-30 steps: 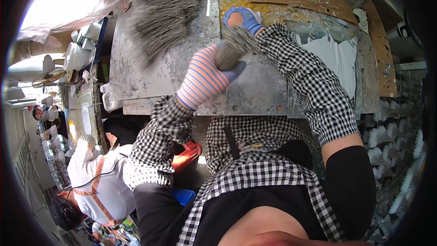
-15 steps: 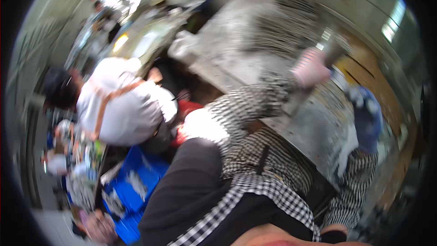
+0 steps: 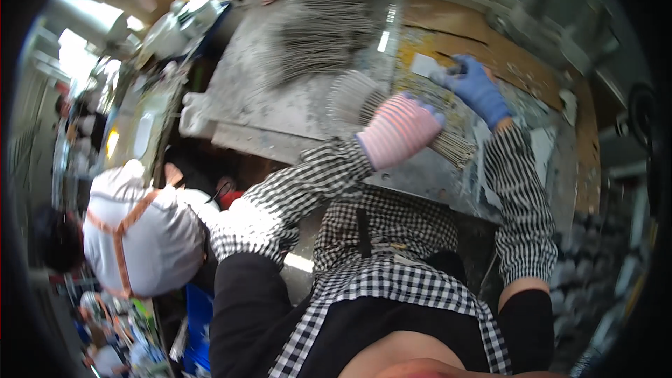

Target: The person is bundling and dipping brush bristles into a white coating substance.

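My left hand (image 3: 400,129), in a pink striped glove, is closed around a bundle of thin grey rods (image 3: 453,148) over the worktable (image 3: 245,77). The rods fan out beyond the glove on its far left side, and their tight ends show at its right. In a blue glove, my right hand (image 3: 479,91) is raised farther right, its fingers pinched on something small and dark that I cannot make out. A white card (image 3: 425,66) is just left of those fingertips; whether they touch it is unclear.
A large pile of grey rods (image 3: 322,24) lies at the table's back. Brown cardboard (image 3: 448,21) covers the far right part. On the left, close to my arm, a person in white (image 3: 143,234) bends beside another bench. A blue bin (image 3: 199,325) stands below.
The view has turned, so the table now appears farther left. My right hand has risen from the table's right side to beside the white card. My left hand has come lower with the rods.
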{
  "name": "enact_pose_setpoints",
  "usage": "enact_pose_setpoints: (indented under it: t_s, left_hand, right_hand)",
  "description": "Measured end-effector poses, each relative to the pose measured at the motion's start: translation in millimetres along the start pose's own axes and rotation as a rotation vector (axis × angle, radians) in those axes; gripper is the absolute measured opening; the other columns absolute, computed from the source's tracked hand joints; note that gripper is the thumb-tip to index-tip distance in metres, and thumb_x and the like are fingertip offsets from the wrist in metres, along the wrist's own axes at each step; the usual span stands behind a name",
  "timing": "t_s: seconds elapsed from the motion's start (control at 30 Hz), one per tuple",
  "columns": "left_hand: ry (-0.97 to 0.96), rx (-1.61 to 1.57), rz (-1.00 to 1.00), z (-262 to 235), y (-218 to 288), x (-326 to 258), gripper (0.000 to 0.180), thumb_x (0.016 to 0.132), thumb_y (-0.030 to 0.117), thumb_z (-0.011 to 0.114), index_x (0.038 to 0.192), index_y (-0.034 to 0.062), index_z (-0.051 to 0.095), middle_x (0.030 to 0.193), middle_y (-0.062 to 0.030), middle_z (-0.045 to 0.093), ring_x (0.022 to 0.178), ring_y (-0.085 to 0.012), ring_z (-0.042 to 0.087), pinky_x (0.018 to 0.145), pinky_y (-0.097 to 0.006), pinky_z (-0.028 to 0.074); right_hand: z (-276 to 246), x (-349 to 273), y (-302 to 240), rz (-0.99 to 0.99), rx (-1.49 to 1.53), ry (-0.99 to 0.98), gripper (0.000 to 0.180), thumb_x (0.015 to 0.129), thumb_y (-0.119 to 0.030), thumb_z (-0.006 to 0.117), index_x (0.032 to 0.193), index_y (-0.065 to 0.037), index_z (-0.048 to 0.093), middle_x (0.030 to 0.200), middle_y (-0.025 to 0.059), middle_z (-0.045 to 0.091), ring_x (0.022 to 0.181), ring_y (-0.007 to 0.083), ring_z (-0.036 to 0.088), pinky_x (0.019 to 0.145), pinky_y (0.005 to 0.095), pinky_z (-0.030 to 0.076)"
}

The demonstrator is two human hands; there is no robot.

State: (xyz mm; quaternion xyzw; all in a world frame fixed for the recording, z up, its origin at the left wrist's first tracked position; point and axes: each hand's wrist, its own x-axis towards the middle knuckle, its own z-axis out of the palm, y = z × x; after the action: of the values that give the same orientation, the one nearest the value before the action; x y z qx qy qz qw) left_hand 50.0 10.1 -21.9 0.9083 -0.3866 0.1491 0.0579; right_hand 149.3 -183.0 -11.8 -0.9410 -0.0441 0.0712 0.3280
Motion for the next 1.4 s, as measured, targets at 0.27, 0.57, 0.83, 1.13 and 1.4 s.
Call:
enact_pose_setpoints:
  t_s: [0.27, 0.57, 0.83, 1.13, 1.4]
  left_hand:
    - [0.123, -1.49, -0.321, 37, -23, 6, 0.023, 0.083, 0.017, 0.069, 0.1, 0.0021, 0.064, 0.086, -0.0132, 0.067, 0.081, -0.0293, 0.067, 0.073, -0.039, 0.055]
    - [0.112, -0.893, -0.241, -10, 3, 10, 0.032, 0.083, 0.017, 0.078, 0.107, 0.0012, 0.064, 0.085, -0.01, 0.07, 0.077, -0.0215, 0.07, 0.072, -0.035, 0.056]
    - [0.104, -1.059, 0.035, 2, 13, 13, 0.046, 0.078, 0.018, 0.083, 0.114, -0.0014, 0.063, 0.095, -0.0102, 0.072, 0.09, -0.019, 0.069, 0.081, -0.033, 0.056]
    - [0.379, -2.105, -0.542, 25, 80, 5, 0.05, 0.088, 0.023, 0.077, 0.125, 0.0011, 0.051, 0.12, -0.0134, 0.064, 0.113, -0.0233, 0.063, 0.101, -0.039, 0.051]
    - [0.369, -2.073, -0.531, 68, 115, -12, 0.051, 0.098, 0.039, 0.056, 0.135, 0.0052, 0.05, 0.128, -0.0155, 0.06, 0.115, -0.0295, 0.061, 0.1, -0.044, 0.051]
  right_hand:
    - [-2, -66, -48, -0.948, 0.102, 0.281, 0.069, 0.085, -0.052, 0.075, 0.135, -0.007, 0.061, 0.108, 0.0082, 0.074, 0.092, 0.0222, 0.072, 0.086, 0.0371, 0.056]
    - [11, -43, 13, 0.021, 1.28, -0.15, 0.062, 0.088, -0.056, 0.071, 0.124, -0.005, 0.069, 0.109, 0.0049, 0.073, 0.086, 0.0161, 0.067, 0.083, 0.0333, 0.056]
    - [-23, -89, -52, -1.018, 0.179, 0.457, 0.045, 0.082, -0.003, 0.075, 0.123, -0.005, 0.058, 0.097, 0.0071, 0.067, 0.087, 0.0153, 0.067, 0.081, 0.0307, 0.058]
    - [-65, -119, -43, -0.998, 0.203, 0.632, 0.051, 0.083, -0.021, 0.08, 0.126, -0.006, 0.058, 0.112, 0.0081, 0.066, 0.093, 0.018, 0.065, 0.086, 0.0321, 0.055]
    - [-69, -210, 13, -0.61, 0.268, 0.553, 0.025, 0.084, -0.002, 0.074, 0.108, -0.002, 0.066, 0.096, 0.0055, 0.069, 0.09, 0.0156, 0.066, 0.081, 0.0292, 0.052]
